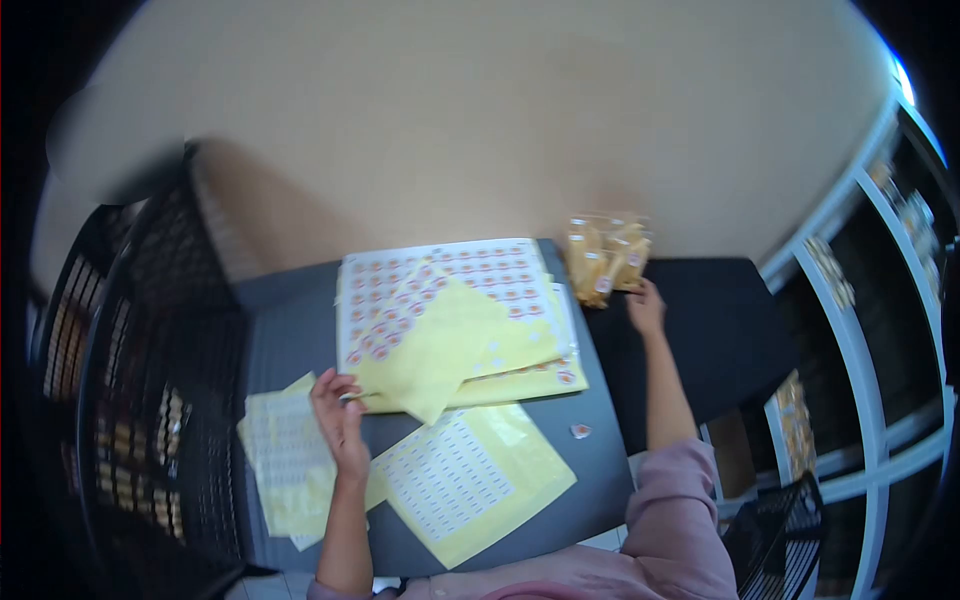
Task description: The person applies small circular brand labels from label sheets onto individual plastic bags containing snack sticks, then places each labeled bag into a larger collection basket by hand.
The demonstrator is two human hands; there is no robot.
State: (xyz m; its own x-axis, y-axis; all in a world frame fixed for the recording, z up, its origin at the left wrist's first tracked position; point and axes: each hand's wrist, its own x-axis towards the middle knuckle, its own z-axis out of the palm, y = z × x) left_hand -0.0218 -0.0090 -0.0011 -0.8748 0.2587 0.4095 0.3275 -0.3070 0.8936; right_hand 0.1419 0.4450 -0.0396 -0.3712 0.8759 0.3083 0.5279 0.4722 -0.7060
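My left hand [342, 425] is at the left edge of a stack of sticker sheets [375, 280], its thumb and fingers drawn together around something small and pale. What that is, I cannot make out. On the stack, rows of round orange-and-red labels show, partly covered by yellow backing paper [455, 330]. At the far right of the table, my right hand [645, 305] has its fingers closed on the lower edge of a clear packet [628, 255] of golden-brown food. Similar packets with small white labels lie against it.
Yellow sheets of small printed labels [535, 460] lie at the front, with more sheets [290, 460] at the left. One loose sticker [580, 431] rests on the grey table [545, 515]. Black crates [215, 330] stand left; a white shelf rack [850, 300] is right.
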